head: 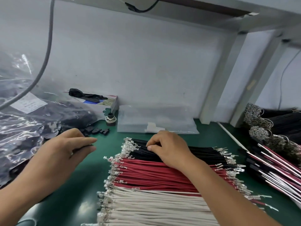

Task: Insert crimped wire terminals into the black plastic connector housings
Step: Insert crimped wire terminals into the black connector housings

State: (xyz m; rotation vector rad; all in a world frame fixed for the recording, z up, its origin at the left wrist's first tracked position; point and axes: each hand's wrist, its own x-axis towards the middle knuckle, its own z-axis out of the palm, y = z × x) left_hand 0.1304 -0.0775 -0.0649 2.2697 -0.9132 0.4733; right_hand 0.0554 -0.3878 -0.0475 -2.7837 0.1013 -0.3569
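Three rows of crimped wires lie side by side on the green mat: black wires (205,152) farthest, red wires (146,173) in the middle, white wires (146,204) nearest, with metal terminals (128,145) at their left ends. My right hand (169,149) rests on the black wires and pinches one near its terminal end. My left hand (65,149) hovers over the mat with a small black connector housing (88,146) held between thumb and fingers. Several loose black housings (97,130) lie just beyond it.
A large clear bag of black housings (32,121) fills the left side. A small open cardboard box (104,103), a rubber-band spool (111,119) and a flat clear plastic bag (154,121) stand at the back. Finished red, white and black harnesses (276,168) lie at the right.
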